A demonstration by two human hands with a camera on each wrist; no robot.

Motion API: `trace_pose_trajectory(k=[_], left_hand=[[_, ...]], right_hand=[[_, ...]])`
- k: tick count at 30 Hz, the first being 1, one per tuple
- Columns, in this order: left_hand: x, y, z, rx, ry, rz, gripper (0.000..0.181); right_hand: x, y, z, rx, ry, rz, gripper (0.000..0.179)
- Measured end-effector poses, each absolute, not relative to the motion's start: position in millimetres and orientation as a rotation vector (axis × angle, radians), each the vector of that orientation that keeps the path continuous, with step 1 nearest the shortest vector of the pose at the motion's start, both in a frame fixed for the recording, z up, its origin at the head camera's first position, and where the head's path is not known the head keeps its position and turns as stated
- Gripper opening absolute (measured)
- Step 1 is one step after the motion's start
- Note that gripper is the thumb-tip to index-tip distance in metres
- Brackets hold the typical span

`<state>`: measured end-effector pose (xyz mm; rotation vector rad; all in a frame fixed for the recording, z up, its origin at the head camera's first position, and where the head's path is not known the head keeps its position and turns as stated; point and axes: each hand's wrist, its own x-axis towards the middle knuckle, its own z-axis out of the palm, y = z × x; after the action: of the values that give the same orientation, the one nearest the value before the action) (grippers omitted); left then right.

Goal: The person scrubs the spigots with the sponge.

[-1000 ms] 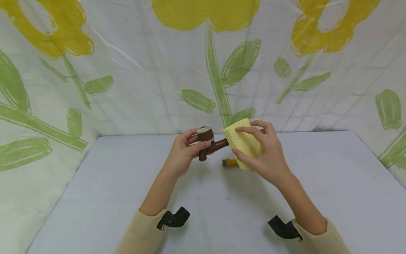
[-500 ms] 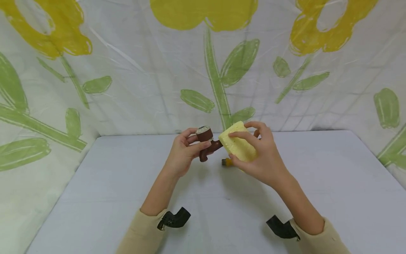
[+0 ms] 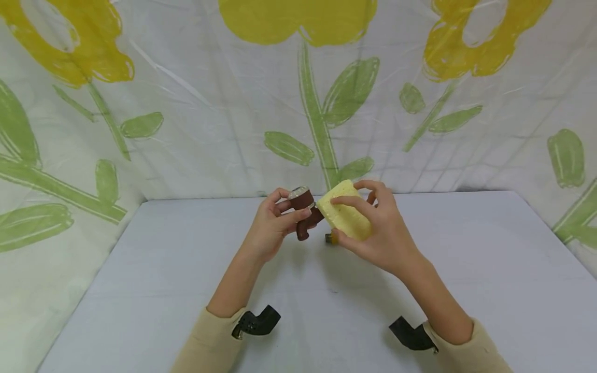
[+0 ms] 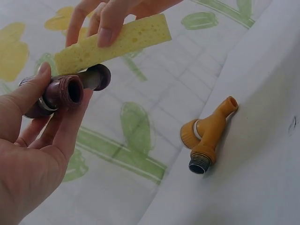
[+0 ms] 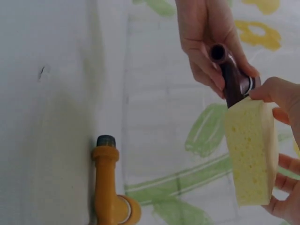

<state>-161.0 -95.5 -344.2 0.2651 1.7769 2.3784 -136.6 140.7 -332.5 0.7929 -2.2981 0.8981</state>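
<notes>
My left hand (image 3: 267,228) grips a brown tap (image 3: 302,201) with a round silver-faced knob, thumb in front and fingers behind it. My right hand (image 3: 391,230) pinches a yellow sponge (image 3: 347,217) by its edges. In the left wrist view, the sponge (image 4: 112,44) lies flat along the brown tap's tube (image 4: 96,77). One end of the sponge (image 5: 248,150) meets the brown tap (image 5: 230,77) in the right wrist view. Both are held above the table.
An orange tap (image 4: 211,133) with a threaded dark end lies on the white table (image 3: 186,280), mostly behind the sponge in the head view. A white curtain (image 3: 210,129) printed with flowers hangs behind the table. Black wrist cameras (image 3: 256,321) sit on both sleeves.
My right hand has slid the sponge leftward along the brown tap, toward my left hand, covering more of its tube. The left hand has stayed nearly still, with the tap turning slightly.
</notes>
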Motion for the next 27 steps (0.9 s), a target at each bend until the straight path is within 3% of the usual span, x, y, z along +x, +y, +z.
trace_pose_trajectory(k=[8, 14, 27], left_hand=[[-163, -98, -344, 0.281, 1.772, 2.348, 0.034], [-164, -101, -345, 0.393, 1.769, 2.335, 0.059], [-164, -103, -346, 0.485, 1.709, 2.334, 0.056]], right_hand=[[-135, 139, -334, 0.795, -2.302, 0.920, 0.046], [-134, 136, -335, 0.830, -2.290, 0.907, 0.045], [-132, 131, -336, 0.860, -2.260, 0.920, 0.047]])
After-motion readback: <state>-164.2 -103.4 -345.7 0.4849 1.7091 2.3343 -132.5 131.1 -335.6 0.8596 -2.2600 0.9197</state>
